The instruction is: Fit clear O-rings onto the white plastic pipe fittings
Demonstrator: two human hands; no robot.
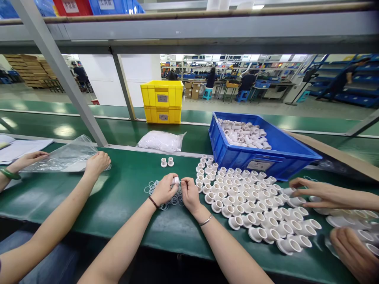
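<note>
A white flanged plastic sleeve (pixel 175 180) is gripped between the thumb and fingers of my left hand (pixel 162 191). Close by on the right, my right hand (pixel 190 194) has its fingertips pinched together near the sleeve; whatever they hold is hidden. A loose pile of thin, pale rings (pixel 151 187) lies on the green table under and around both hands. Two more sleeves (pixel 170 161) stand upright just beyond my left hand. Many similar sleeves (pixel 233 191) stand in rows to the right of my right hand.
A blue bin (pixel 251 156) of loose sleeves stands behind the rows. Yellow crates (pixel 162 102) and a filled clear bag (pixel 161 141) are at the back. A co-worker's hands hold a plastic bag (pixel 66 156) on the left; another's hands (pixel 322 193) reach among sleeves on the right.
</note>
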